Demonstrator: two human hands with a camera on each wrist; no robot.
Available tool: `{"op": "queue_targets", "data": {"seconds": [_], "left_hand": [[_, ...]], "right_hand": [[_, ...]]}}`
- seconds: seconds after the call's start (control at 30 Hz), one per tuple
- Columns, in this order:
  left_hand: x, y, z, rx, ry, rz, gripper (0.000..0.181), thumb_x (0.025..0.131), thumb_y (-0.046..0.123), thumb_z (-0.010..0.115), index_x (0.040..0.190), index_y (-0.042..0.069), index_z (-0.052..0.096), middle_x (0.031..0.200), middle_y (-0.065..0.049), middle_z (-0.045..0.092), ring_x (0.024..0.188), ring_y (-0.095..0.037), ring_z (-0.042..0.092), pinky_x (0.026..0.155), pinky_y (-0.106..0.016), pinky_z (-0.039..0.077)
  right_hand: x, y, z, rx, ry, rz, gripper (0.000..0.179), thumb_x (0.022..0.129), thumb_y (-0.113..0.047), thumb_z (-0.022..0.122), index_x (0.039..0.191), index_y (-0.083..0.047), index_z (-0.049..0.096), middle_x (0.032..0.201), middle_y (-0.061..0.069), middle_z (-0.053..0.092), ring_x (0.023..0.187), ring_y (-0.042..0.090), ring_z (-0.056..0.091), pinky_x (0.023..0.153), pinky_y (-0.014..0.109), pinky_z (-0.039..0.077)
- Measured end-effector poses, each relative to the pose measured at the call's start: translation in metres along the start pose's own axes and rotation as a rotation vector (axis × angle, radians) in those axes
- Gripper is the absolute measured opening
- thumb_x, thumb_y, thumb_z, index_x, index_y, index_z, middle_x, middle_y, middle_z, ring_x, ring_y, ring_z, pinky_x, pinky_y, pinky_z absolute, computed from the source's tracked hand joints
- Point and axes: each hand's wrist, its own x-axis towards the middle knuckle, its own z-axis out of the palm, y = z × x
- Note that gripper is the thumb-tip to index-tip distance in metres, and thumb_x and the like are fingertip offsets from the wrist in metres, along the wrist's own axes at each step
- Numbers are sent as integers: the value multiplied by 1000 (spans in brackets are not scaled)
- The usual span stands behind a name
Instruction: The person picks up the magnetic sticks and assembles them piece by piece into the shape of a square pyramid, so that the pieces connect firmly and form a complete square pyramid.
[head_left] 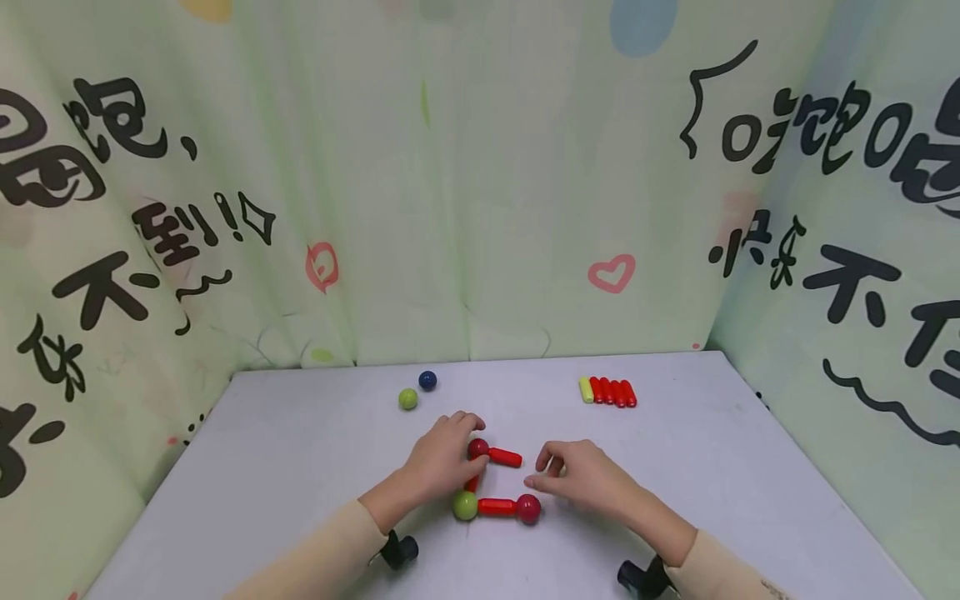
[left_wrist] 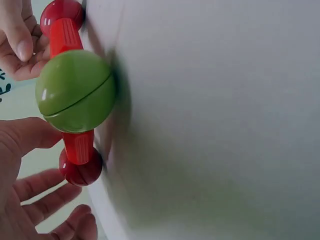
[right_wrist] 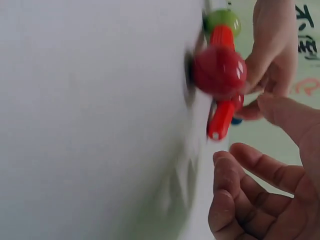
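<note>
Head: on table (head_left: 300,475), left hand (head_left: 441,454) straddles glossy dark-red ball (head_left: 477,448), grip unclear; right hand (head_left: 585,475) empty, loosely curled near projecting bright-red, plastic-looking rod (head_left: 506,457). Left wrist: uneven pressure could lever second red rod (left_wrist: 78,148) off shiny green ball (left_wrist: 75,92). Right wrist: first rod's far end free; a knock may skew it.

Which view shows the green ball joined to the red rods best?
Left wrist: the green ball is large, close and unobstructed, a red rod on either side. Head shows it smaller, at a corner of the joined pieces. Right wrist shows it farther off, partly covered by a rod.
</note>
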Motion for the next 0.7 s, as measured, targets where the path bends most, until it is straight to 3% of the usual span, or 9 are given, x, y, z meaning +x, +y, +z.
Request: {"op": "queue_targets", "data": {"seconds": [0.13, 0.27, 0.5, 0.7], "left_hand": [[8, 3, -2, 59, -55, 80, 35, 92, 28, 77, 124, 15, 68, 115, -1, 67, 101, -17, 53, 77, -25, 53], [10, 0, -1, 95, -99, 119, 29, 93, 33, 77, 117, 17, 71, 105, 1, 65, 96, -14, 52, 74, -24, 50], [8, -7, 3, 143, -122, 132, 23, 94, 35, 76, 110, 19, 71, 97, 4, 59, 88, -11, 49, 68, -23, 47], [6, -8, 4, 102, -129, 142, 19, 95, 31, 75, 108, 18, 70, 93, 5, 56, 84, -10, 49, 67, -22, 45]], "right_hand": [[13, 13, -10, -48, 110, 45, 13, 91, -27, 79, 93, -18, 69, 77, -5, 64, 66, 13, 56, 60, 27, 49], [29, 20, -15, -73, 145, 28, 8, 93, -21, 76, 95, -15, 71, 78, -3, 64, 69, 14, 56, 63, 28, 48], [75, 10, -14, -114, 74, -56, 5, 96, -20, 71, 98, -15, 71, 85, -3, 67, 76, 13, 58, 69, 27, 52], [115, -4, -8, -158, -50, -214, 12, 99, -16, 67, 111, -13, 69, 97, 0, 68, 85, 14, 58, 77, 29, 52]]}}
